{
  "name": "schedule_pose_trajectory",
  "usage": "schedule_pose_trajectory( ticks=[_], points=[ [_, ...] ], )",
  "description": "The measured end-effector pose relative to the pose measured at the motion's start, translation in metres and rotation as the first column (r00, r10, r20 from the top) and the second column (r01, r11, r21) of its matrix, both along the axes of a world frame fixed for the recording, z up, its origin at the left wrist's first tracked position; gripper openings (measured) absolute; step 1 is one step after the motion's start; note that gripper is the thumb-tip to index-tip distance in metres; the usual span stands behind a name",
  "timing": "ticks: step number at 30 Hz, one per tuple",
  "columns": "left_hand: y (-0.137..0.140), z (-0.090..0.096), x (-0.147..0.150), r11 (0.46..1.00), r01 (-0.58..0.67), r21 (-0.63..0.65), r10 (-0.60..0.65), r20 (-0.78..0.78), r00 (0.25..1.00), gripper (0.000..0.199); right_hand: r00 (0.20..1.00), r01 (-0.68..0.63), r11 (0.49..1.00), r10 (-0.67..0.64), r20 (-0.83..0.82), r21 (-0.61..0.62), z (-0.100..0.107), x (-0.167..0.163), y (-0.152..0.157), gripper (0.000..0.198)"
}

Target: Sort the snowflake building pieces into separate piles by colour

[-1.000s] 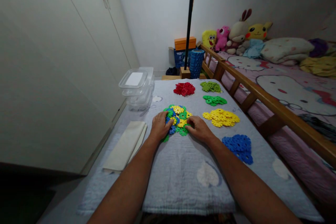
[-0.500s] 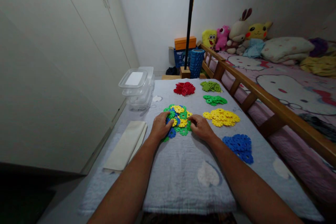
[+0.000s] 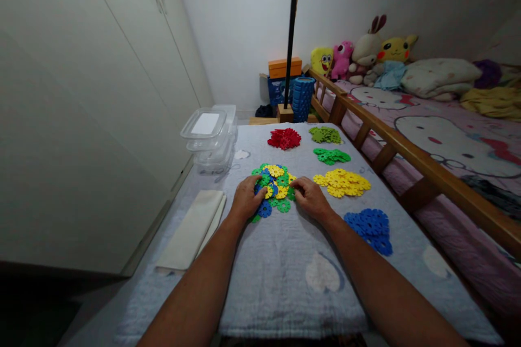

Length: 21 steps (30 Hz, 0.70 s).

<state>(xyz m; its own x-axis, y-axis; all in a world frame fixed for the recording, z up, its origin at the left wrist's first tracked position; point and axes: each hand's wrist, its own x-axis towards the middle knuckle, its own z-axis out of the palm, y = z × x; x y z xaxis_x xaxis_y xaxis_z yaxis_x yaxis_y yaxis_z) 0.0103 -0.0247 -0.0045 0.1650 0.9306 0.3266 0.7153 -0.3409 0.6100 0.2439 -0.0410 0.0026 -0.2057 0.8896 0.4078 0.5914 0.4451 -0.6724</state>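
A mixed pile of flower-shaped plastic discs [image 3: 280, 191], in green, yellow and blue, lies mid-table between my hands. My left hand [image 3: 247, 196] rests on the pile's left edge, thumb apart from the fingers, its thumb tip by a yellow disc [image 3: 269, 192]. At the opposite edge, my right hand [image 3: 310, 196] has its fingers curled together against the pile, close to a green disc [image 3: 291, 194]. Whatever its fingertips pinch is hidden. Sorted by colour, red discs [image 3: 284, 139], light green discs [image 3: 324, 134], green discs [image 3: 331, 156], yellow discs [image 3: 342, 182] and blue discs [image 3: 368, 230] lie farther out.
Stacked clear plastic containers [image 3: 208, 138] stand at the table's back left. A folded cream cloth [image 3: 191, 230] lies in front of them. Along the right side runs a wooden bed rail [image 3: 391, 143]. A black pole [image 3: 290, 38] rises behind the table.
The whole view has shifted slightly. Both hands stay at the pile in nearly the same pose, and the discs look unchanged.
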Motion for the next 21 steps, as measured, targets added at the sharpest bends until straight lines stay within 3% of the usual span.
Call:
schedule_pose_trajectory(
  ticks=[10,13,18,21],
  points=[
    [0.001,0.003,-0.001,1.000,-0.027,-0.005,0.027,0.014,1.000,0.034,0.988,0.143,0.989,-0.141,-0.056,0.039,0.020,0.012,0.005,0.018],
    [0.002,0.003,-0.001,0.999,-0.035,-0.003,0.035,0.014,0.999,0.034,0.963,0.223,0.973,-0.229,-0.145,-0.060,0.039,0.031,0.019,0.016],
    [0.003,0.001,-0.002,0.999,-0.031,0.009,0.031,0.028,0.999,0.034,0.842,0.321,0.890,-0.424,-0.333,-0.323,0.069,0.080,0.060,0.014],
    [0.003,0.001,-0.003,1.000,-0.022,0.017,0.021,0.036,0.999,0.034,0.724,0.493,0.786,-0.609,-0.325,-0.374,0.069,0.118,0.085,0.013]
  ],
)
